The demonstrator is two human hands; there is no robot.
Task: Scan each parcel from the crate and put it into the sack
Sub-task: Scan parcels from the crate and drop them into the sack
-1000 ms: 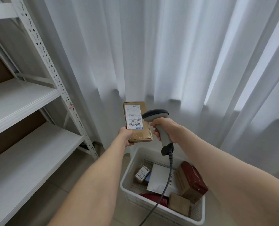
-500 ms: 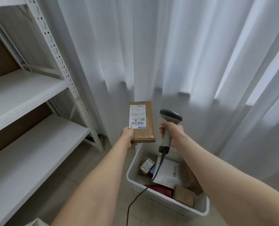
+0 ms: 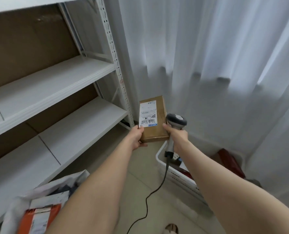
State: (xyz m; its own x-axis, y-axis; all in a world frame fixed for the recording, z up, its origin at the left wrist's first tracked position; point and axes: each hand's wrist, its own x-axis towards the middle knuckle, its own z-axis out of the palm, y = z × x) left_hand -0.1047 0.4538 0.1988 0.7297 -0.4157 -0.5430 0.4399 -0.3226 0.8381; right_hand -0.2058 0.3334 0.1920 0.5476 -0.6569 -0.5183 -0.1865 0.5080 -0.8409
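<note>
Left of the crate [image 3: 177, 177] and closest to the camera: white sack [image 3: 44, 186], mouth open, with an orange parcel [image 3: 39, 217] bearing a white label inside, plus darker things further in, too blurred to name.

Between sack and crate, on pale floor tiles [image 3: 140, 168]: black cable [image 3: 148, 200], snaking up to the butt of the scanner [image 3: 176, 119]. On the near side of the crate, beside the cable: part of a sandal [image 3: 171, 228].

Crate itself: white, slotted walls, set on the floor, largely hidden behind the right forearm. Inside, toward its far right: a dark red parcel [image 3: 231, 163]; a few small things near its left rim, too blurred to name.

Above the crate's left rim: right hand [image 3: 178, 135], fingers wrapped tight round the grey handle of the scanner, head uppermost.

Just left of the crate and raised well above it: left hand [image 3: 137, 136], pinching the lower left corner of a brown parcel [image 3: 159, 130], thumb on top at the corner of its label [image 3: 148, 114], fingers underneath. Parcel in the air, clear of both crate and sack, labelled face and barcode turned toward the camera. Scanner head just beside the parcel's right edge; touching or apart, cannot tell.

Further left of the crate: white metal shelving [image 3: 55, 85] with brown backing. Behind the crate: white curtain [image 3: 208, 65], hanging in folds.
</note>
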